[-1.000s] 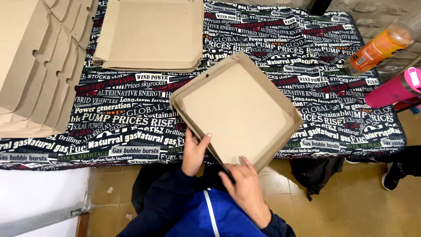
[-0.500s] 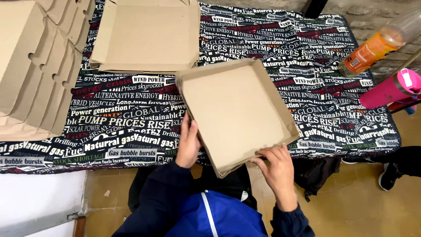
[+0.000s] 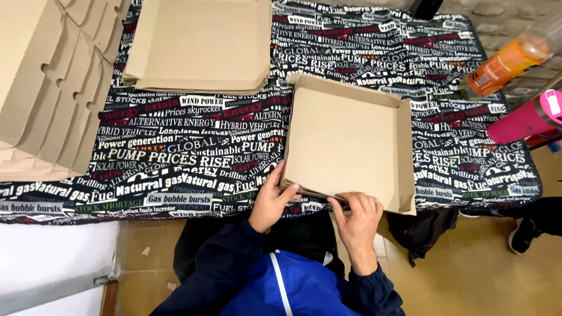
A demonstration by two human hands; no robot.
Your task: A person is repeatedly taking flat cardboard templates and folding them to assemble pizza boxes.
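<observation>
Cardboard box (image 3: 345, 146): brown, shallow and square, it sits right of centre in the frame on the bench, near edge overhanging toward the person. Far, left and right walls stand upright; the near wall still looks low and unfinished.
Bench (image 3: 193, 158): spans the upper half of the frame under a black cloth printed all over with white, red and green lettering.
Flat blanks (image 3: 41, 88): a fanned pile of unfolded cardboard sheets with notched edges, upper left of the frame.
Folded pile (image 3: 202, 44): a neat stack of flat square cardboard pieces, top centre, just beyond the box's far left corner.
Bottles: an orange one (image 3: 506, 61) lies at the upper right edge, a pink one (image 3: 527, 120) just below it, both well apart from the box.
Left hand (image 3: 270, 200): grip pressed against the box's near left corner, fingers along the outside wall, thumb at the rim.
Right hand (image 3: 358, 215): grip pinching the near edge flap, fingertips curled over it.
Progress: judged from how it stands, the box is mostly formed; the near wall remains to be tucked and locked.
</observation>
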